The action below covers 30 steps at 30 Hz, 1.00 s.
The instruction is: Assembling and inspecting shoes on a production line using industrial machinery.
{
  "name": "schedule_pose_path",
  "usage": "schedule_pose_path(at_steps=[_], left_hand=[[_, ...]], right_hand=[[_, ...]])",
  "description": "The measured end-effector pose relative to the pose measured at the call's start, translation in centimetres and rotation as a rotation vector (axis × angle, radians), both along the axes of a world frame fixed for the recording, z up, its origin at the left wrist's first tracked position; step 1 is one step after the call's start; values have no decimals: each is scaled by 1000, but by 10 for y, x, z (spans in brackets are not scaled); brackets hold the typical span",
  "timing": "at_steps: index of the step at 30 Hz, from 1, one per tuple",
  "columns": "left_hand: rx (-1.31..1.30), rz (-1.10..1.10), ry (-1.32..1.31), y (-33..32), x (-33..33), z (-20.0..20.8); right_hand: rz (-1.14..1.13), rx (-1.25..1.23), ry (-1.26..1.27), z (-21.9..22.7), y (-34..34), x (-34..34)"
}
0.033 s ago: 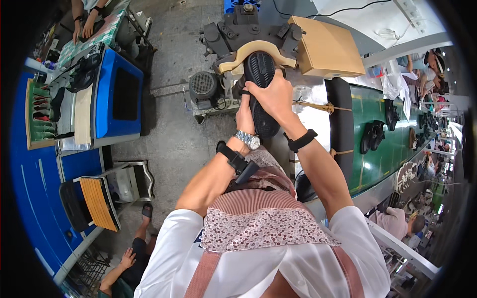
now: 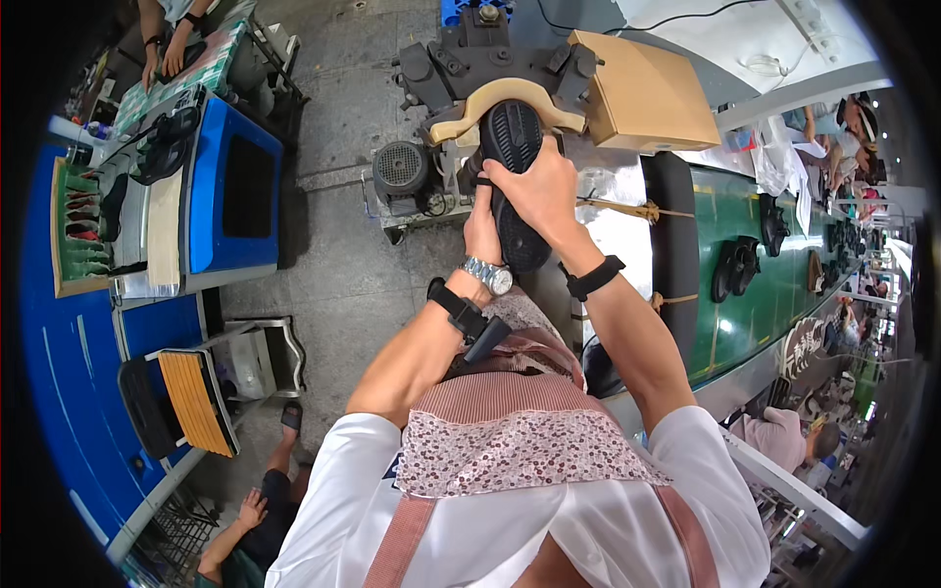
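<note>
Together, a black shoe (image 2: 514, 176) was gripped sole-up by the left hand (image 2: 482, 223) and the right hand (image 2: 541, 192), fingers closed around it. Its toe was pressed into the beige curved pad (image 2: 505, 101) of a dark press machine (image 2: 490, 49), far from the green conveyor belt (image 2: 755, 284) at right.

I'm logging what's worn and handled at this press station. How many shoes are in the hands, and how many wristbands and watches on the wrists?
Black shoe, sole up, held by both the left hand and right hand: 1
Black wristbands, left and right: 2
Silver watch, left wrist: 1
Total: 4
</note>
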State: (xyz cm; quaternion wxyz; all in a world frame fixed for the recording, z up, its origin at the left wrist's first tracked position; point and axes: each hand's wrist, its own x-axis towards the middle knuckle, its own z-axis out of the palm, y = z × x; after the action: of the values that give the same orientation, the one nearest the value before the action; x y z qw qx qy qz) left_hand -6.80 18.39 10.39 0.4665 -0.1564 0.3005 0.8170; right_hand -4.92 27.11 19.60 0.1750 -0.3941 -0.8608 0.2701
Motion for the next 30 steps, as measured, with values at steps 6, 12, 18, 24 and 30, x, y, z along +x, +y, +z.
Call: schedule_pose_path(at_steps=[6, 12, 18, 24, 30], left_hand=[[98, -13, 44, -6, 5, -1], [-253, -188, 570, -73, 21, -38], [-503, -733, 821, -188, -47, -4], [-527, -1211, 1528, -190, -47, 22], [-989, -1621, 1573, -69, 16, -11]], right_hand=[[-19, 38, 133, 1, -10, 9], [-76, -133, 269, 9, -61, 54], [-221, -1671, 822, -40, -36, 74], [58, -1888, 1077, -44, -41, -4], [223, -703, 949, -10, -38, 140]])
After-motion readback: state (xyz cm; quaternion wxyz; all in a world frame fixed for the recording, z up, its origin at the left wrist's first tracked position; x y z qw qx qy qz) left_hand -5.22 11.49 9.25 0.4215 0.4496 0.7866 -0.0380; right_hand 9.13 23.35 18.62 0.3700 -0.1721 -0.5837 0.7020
